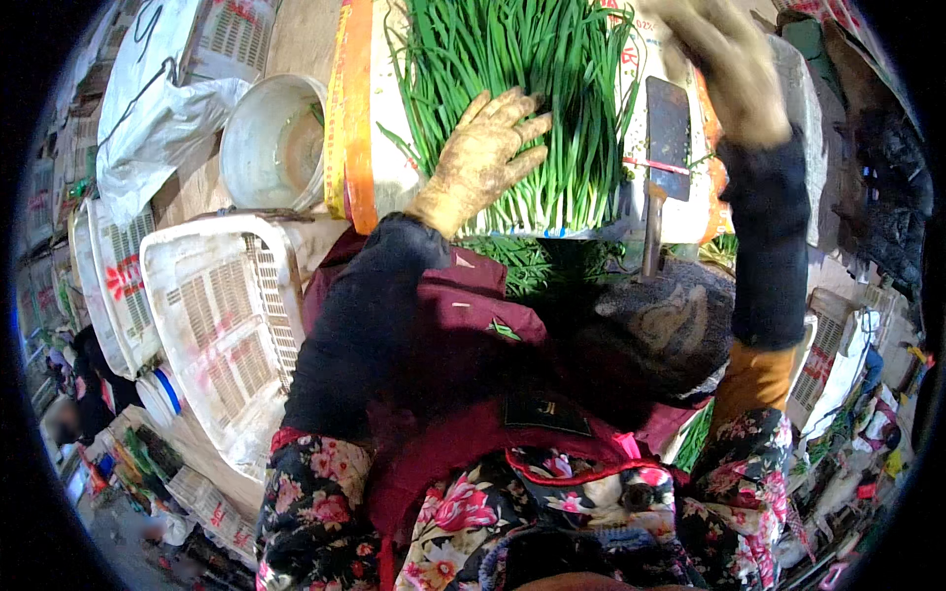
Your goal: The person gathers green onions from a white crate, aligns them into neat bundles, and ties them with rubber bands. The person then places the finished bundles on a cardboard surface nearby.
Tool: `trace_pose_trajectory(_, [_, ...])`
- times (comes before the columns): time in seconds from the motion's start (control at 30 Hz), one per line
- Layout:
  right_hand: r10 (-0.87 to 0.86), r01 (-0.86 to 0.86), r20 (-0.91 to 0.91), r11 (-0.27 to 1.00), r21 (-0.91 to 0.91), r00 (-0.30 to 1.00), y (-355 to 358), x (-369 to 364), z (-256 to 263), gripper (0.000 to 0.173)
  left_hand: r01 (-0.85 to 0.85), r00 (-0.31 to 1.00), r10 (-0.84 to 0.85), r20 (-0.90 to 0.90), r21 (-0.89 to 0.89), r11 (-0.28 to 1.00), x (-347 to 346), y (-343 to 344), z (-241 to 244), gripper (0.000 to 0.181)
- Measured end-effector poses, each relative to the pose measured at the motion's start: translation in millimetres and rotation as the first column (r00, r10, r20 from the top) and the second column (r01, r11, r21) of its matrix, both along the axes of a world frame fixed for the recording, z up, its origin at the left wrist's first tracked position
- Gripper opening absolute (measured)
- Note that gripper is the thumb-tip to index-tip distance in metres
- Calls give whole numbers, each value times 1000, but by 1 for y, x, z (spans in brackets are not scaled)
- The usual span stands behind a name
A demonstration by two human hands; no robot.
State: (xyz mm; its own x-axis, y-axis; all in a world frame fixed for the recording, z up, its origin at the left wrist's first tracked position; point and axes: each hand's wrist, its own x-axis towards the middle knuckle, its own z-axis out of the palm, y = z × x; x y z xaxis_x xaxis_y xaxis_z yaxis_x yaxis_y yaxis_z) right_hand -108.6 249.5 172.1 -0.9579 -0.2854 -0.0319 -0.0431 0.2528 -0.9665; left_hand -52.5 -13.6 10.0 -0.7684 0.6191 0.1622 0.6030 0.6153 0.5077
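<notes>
A thick layer of long green leafy stalks, likely garlic chives (584, 111), lies on a printed white sack surface (392, 162), pale stem ends towards me. My left hand (484, 151), in a stained yellowish glove, rests flat on the left part of the stalks, fingers spread. Blurred by motion, my gloved right hand (720, 70) is above the surface's far right edge; its fingers are indistinct. Below it lies a cleaver (667, 133) with a wide dark blade, its handle pointing towards me. A thin red strip (658, 165) crosses the blade.
To the left stand a whitish plastic bucket (273, 144) and a white slatted plastic crate (222, 325). A white plastic sack (159, 133) lies beyond them. More green stalks (517, 270) show below the surface's near edge. Other crates and people are at the far lower left.
</notes>
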Motion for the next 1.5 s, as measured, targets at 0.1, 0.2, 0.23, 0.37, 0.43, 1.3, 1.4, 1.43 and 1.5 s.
trace_pose_trajectory(0.1, [343, -358, 138, 928, 101, 929, 1, 97, 17, 30, -10, 999, 19, -42, 205, 979, 2, -3, 13, 42])
trace_pose_trajectory(0.2, [618, -636, 153, 741, 214, 771, -24, 182, -16, 41, -57, 977, 126, -170, 363, 930, 2, -21, 32, 38])
trace_pose_trajectory(0.23, [629, -618, 174, 606, 500, 758, -30, 201, -31, 44, -124, 980, 178, -87, 431, 894, 1, -32, 37, 36])
trace_pose_trajectory(0.37, [337, -266, -22, 781, 565, 941, 12, 199, -56, 18, -658, 751, 648, 128, 237, 715, 11, -97, 40, 23])
trace_pose_trajectory(0.43, [-161, 33, 310, 924, 382, 937, 40, 172, -59, 15, -625, 728, 642, 241, -149, 766, 13, -130, 26, 30])
trace_pose_trajectory(1.3, [295, 79, -150, 238, 968, 944, 42, 102, -122, 12, -616, 610, 509, 608, -41, 787, 26, -105, -33, 11])
trace_pose_trajectory(1.4, [276, 74, -153, 276, 958, 949, 41, 105, -115, 22, -763, 423, 402, 812, 79, 642, 31, -97, -23, 18])
trace_pose_trajectory(1.43, [230, 136, -219, 330, 934, 948, 39, 107, -112, 22, -766, 425, 382, 821, 101, 635, 32, -95, -21, 18])
trace_pose_trajectory(1.5, [130, 195, -288, 474, 858, 949, 33, 110, -107, 23, -776, 413, 329, 849, 139, 615, 35, -94, -20, 17])
